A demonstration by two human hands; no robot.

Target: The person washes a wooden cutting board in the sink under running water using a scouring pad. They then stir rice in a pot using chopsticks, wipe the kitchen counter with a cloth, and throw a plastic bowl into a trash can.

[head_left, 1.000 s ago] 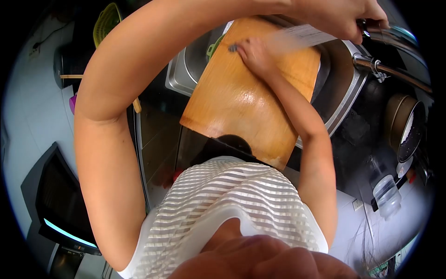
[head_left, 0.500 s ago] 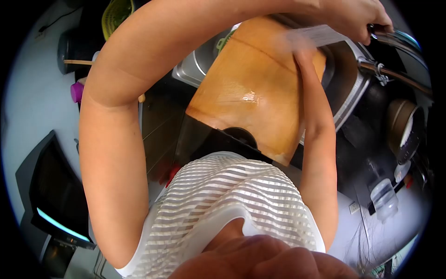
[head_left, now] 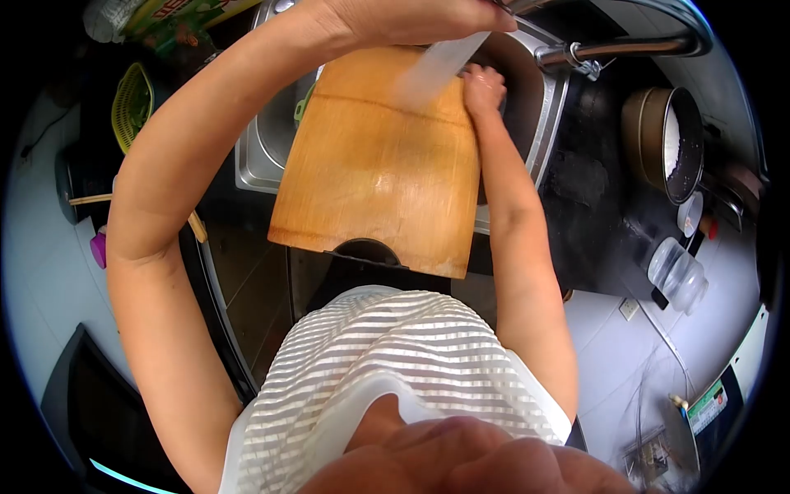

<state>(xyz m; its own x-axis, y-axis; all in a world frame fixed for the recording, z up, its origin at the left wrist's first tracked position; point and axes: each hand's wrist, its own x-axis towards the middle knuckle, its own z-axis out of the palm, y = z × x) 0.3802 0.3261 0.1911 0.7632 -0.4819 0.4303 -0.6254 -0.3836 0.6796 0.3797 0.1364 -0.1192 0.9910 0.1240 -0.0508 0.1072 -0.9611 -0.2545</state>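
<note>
Near: wooden board (head_left: 374,177) over the sink (head_left: 550,103), notched edge toward the wearer. Mid: R hand (head_left: 484,89) at its R edge, fingers bent — grip can't tell. Far: L hand (head_left: 411,18) near tap (head_left: 561,56), fingers partly cut off, grip unclear; water (head_left: 440,66) strikes board — prob. rinsing; next move calls for steadying wet wood.

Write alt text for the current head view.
Water pours onto a wooden cutting board over a stainless-steel sink, seen from above. The left hand, at the top edge of the frame, is by the end of the chrome faucet; the right hand is at the board's far right corner. A brown pot stands on the dark counter to the right.
</note>
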